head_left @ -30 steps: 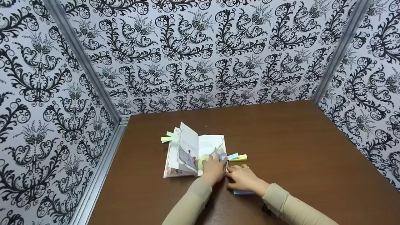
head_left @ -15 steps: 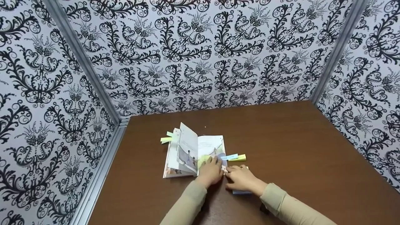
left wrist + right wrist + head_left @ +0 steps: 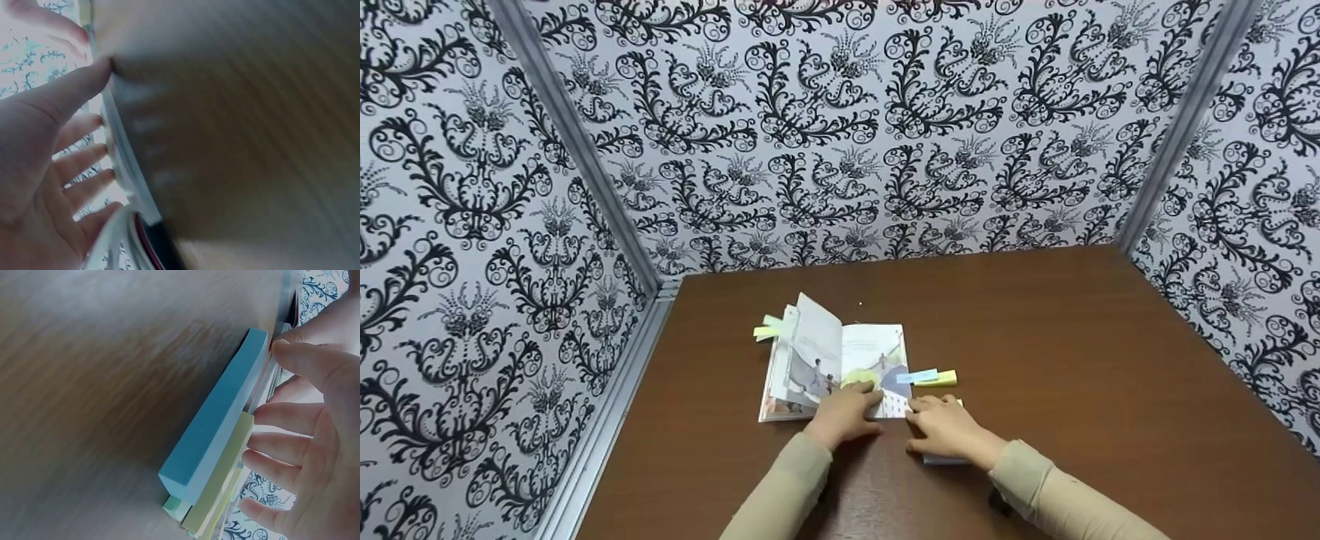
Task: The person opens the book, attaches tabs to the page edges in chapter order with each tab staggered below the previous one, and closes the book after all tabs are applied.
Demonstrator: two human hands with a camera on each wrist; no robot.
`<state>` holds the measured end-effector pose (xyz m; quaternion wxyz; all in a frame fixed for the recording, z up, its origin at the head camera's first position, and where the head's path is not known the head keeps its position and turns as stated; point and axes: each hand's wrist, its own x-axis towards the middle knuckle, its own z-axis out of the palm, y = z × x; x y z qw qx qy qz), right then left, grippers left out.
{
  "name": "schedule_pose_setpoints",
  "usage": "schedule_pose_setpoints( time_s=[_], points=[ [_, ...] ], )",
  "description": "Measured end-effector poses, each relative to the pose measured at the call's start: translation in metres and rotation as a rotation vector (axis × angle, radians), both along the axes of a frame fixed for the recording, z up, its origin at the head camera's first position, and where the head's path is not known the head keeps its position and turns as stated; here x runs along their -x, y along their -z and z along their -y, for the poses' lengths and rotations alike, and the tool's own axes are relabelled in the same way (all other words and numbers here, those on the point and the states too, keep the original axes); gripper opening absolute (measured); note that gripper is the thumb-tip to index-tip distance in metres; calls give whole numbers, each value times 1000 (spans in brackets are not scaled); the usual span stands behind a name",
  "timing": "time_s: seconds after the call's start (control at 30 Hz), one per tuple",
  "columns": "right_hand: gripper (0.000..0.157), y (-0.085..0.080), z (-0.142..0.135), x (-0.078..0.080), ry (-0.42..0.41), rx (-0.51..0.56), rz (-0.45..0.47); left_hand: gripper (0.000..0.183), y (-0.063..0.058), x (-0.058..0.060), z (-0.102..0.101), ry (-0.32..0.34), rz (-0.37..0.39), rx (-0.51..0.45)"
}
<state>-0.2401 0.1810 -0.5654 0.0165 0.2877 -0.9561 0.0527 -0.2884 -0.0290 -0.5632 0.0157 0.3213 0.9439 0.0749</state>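
Note:
An open picture book (image 3: pixel 871 339) lies on the brown table, with several of its left pages standing partly raised. My left hand (image 3: pixel 846 414) rests on the lower part of the book near the spine, its fingers spread. Beside the book's lower right corner, my right hand (image 3: pixel 949 429) lies over sticky note pads, fingers relaxed. In the right wrist view a blue pad (image 3: pixel 216 422) and a yellow pad (image 3: pixel 222 475) sit just by those fingers. A blue sticky tab (image 3: pixel 916 376) and a yellow sticky tab (image 3: pixel 939 379) stick out from the right page.
More pale green and yellow tabs (image 3: pixel 766 330) project from the left side of the book. The table (image 3: pixel 1035 322) is enclosed by patterned walls (image 3: pixel 840 135) with grey metal posts. A small dark object (image 3: pixel 1000 501) is partly hidden under the right forearm.
My left hand has slid left and down from the right page's edge toward the spine, uncovering the blue tab and the lower page. My right hand stays nearly in place.

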Motion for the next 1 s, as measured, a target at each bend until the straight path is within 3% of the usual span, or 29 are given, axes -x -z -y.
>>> schedule_pose_setpoints(
  time_s=[0.2,0.37,0.73,1.0],
  points=[
    [51,0,0,2,0,31,22,33,7,7,4,57,-54,-71],
    [51,-1,-1,4,-2,56,37,24,6,13,4,78,-64,-78],
    [48,-8,-17,2,33,170,69,24,2,17,0,131,-54,-93],
    [50,-10,-26,5,85,186,87,34,1,13,7,62,15,-132]
  ],
)
